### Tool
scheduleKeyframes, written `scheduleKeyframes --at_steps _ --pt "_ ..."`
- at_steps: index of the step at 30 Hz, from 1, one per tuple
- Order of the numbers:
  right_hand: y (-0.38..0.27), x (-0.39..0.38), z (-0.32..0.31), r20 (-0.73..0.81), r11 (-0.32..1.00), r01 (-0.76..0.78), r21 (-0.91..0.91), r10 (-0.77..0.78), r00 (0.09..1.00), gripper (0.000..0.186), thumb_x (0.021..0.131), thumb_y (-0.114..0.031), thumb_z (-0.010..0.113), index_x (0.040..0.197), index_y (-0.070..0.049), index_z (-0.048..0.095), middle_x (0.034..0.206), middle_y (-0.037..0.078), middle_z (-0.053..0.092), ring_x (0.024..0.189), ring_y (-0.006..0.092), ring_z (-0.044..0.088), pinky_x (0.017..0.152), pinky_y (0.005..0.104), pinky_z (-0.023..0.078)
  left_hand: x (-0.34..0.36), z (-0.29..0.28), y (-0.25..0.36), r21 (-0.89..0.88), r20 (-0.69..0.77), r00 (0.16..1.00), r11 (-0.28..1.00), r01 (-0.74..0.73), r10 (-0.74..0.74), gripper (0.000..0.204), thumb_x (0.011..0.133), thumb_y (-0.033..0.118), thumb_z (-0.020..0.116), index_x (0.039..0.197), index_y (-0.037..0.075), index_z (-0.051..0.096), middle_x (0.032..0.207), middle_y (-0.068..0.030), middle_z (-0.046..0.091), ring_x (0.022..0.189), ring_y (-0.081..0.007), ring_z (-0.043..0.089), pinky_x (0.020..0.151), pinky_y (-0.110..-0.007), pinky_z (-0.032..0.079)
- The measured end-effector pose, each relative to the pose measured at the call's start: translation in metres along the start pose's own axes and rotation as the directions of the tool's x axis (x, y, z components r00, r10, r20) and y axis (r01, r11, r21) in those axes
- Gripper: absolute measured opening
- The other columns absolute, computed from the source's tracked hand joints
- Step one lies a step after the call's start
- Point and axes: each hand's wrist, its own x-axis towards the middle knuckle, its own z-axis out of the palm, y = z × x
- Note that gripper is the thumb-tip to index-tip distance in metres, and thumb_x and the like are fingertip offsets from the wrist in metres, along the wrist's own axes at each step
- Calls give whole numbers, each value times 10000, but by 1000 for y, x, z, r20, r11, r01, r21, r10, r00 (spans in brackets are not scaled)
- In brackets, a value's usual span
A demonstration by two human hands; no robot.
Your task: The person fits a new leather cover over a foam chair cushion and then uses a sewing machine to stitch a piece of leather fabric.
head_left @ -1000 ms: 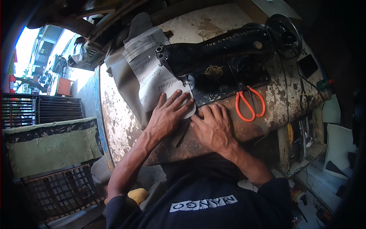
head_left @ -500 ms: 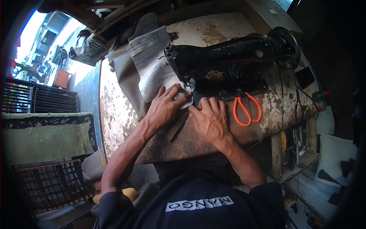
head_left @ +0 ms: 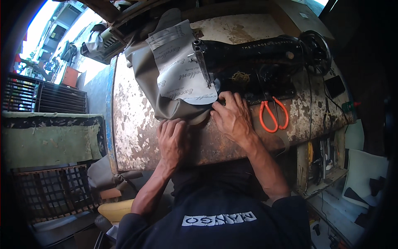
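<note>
A grey-brown leatherette piece (head_left: 145,81), its pale printed backing (head_left: 176,68) face up, lies left of a black sewing machine (head_left: 257,60). Its rounded front corner sits beside the needle area. Fingers curled, my left hand (head_left: 171,143) is closed on the folded near edge of the leatherette. My right hand (head_left: 234,118) is closed at the rounded corner, thumb and fingers bent against the edge just in front of the machine; the fingertips are partly hidden. To its right, scissors (head_left: 269,118) with orange handles rest against the machine bed.
The worn table (head_left: 134,139) has peeling paint and a blue left edge. A handwheel (head_left: 317,52) stands at the machine's right end. Below the table's right side, an open drawer frame (head_left: 325,166) holds tools. A yellow padded piece (head_left: 116,211) is at lower left.
My left hand has moved from the printed backing near the needle toward me, onto the near leatherette edge, which is now folded. My right hand has shifted slightly. The whole view has shifted slightly.
</note>
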Motion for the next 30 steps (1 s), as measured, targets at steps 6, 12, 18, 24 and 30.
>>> scheduleKeyframes --at_steps 6,12,18,24,30 --pt "-1 11 13 -223 985 114 132 -82 971 278 788 -3 635 1053 -38 709 1164 114 616 1112 329 590 968 451 489 66 -34 22 -66 115 914 921 -384 389 275 727 62 654 997 81 604 825 -77 488 789 -270 550 696 -379 454" --pt "18 0 10 -35 940 299 162 -298 954 169 805 -94 632 938 -28 713 1133 116 676 1163 324 604 981 436 487 85 -32 32 -36 460 847 958 -284 268 225 816 167 696 1007 92 603 895 -76 559 800 -283 597 694 -408 521" --pt "3 -21 3 -119 961 242 135 -227 967 199 789 -117 644 920 9 725 1059 173 698 1113 357 618 1020 446 485 89 10 35 259 345 907 904 -340 243 474 890 152 604 1362 112 607 1320 -127 604 1086 -278 546 902 -411 430" --pt "-7 -29 11 -85 979 198 39 -195 977 228 779 -112 664 937 42 723 1091 184 705 1182 332 617 1011 457 480 89 20 24 184 425 900 964 -190 96 405 908 149 573 1296 157 689 1263 -49 716 1113 -284 543 973 -402 389" --pt "-5 -29 11 -61 979 196 59 -193 979 244 778 -104 656 953 53 721 1114 187 702 1197 326 614 1015 458 471 87 26 26 335 339 927 900 -277 159 329 909 166 583 1185 225 753 1101 -6 741 1171 -278 522 1095 -501 258"
